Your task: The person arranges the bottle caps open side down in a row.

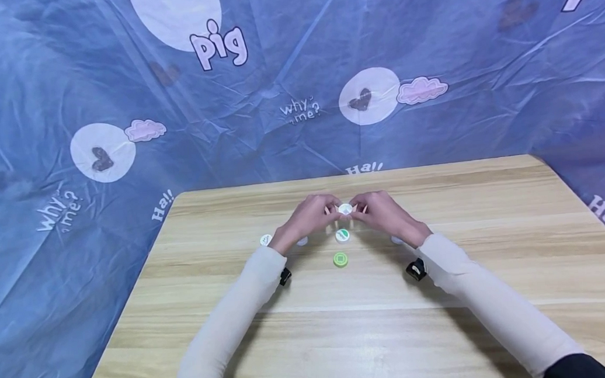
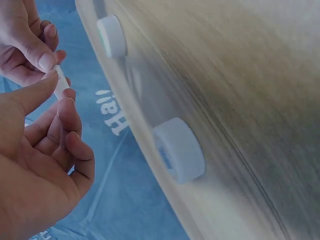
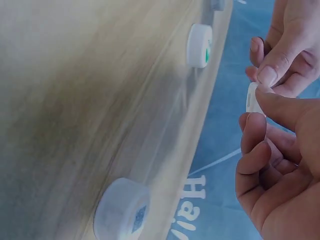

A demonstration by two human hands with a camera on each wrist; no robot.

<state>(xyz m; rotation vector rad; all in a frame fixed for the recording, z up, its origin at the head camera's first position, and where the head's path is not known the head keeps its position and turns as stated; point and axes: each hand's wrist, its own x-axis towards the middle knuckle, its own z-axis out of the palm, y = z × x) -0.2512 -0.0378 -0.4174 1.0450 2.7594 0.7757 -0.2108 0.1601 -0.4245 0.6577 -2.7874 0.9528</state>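
Observation:
Thumbs and fingertips of both my left hand (image 1: 312, 213) and my right hand (image 1: 383, 211) pinch a small white bottle cap (image 1: 345, 209) from opposite sides, near the far part of the table. Seen from the left wrist, the white cap (image 2: 61, 87) is edge-on between the fingertips; its face is mostly hidden there. The right wrist view shows its rim (image 3: 251, 101) held above the table. Just in front of the hands lies a white cap with a green mark (image 1: 342, 235). A light green cap (image 1: 340, 259) lies nearer to me.
Further white caps lie on the wooden table (image 1: 344, 338): one (image 1: 266, 239) left of my left wrist, another (image 1: 302, 242) partly behind that forearm, and one (image 1: 397, 240) partly covered by my right wrist. A blue printed cloth (image 1: 256, 128) hangs behind the table.

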